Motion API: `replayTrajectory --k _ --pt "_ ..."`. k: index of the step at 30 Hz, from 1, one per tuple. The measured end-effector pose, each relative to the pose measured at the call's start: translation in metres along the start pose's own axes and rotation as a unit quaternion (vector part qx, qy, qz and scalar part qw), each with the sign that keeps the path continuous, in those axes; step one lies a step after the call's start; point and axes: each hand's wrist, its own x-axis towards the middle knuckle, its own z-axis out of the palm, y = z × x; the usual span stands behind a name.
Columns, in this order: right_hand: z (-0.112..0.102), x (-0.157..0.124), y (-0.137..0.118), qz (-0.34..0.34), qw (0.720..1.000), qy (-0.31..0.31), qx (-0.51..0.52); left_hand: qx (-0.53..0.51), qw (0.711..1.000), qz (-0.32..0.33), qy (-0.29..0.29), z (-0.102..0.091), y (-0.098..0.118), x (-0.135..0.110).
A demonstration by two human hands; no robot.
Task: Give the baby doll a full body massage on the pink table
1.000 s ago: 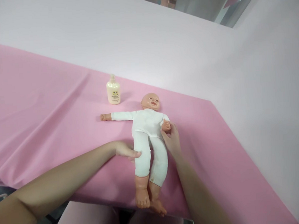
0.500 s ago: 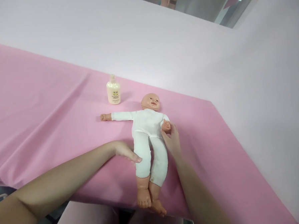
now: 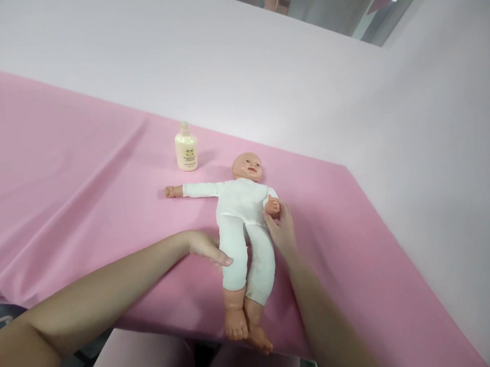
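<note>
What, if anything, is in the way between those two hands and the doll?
Nothing visible: the left hand has its thumb on the doll at one leg, and the right hand touches its small hand. The bottle stands beyond its outstretched arm.

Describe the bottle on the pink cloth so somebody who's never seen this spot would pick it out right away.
On the pink cloth, find the baby doll lying face up in white. Just beyond its outstretched arm stands the bottle. Unlike the doll, it is upright and pale yellow, with small dark print and an emblem on its front.
</note>
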Motion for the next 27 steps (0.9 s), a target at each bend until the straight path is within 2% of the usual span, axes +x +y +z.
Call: replayTrajectory --k 8,14,22,27 --pt "0.0005 0.0012 0.0015 -0.002 1.0 -0.002 0.003 -0.001 1.0 0.027 0.014 0.0029 -0.0004 0.0014" --pt "-0.0004 0.0004 0.0004 0.003 1.0 -0.005 0.011 -0.009 0.999 0.045 0.0 0.0036 -0.0011 0.0018" --pt "0.0009 0.0007 -0.0001 0.001 1.0 -0.001 0.012 -0.015 0.999 0.011 0.026 0.0049 0.0029 0.0008" --pt "0.0002 0.0007 -0.0005 0.005 1.0 -0.004 0.012 -0.014 0.999 0.017 0.024 0.0059 0.0027 0.0003"
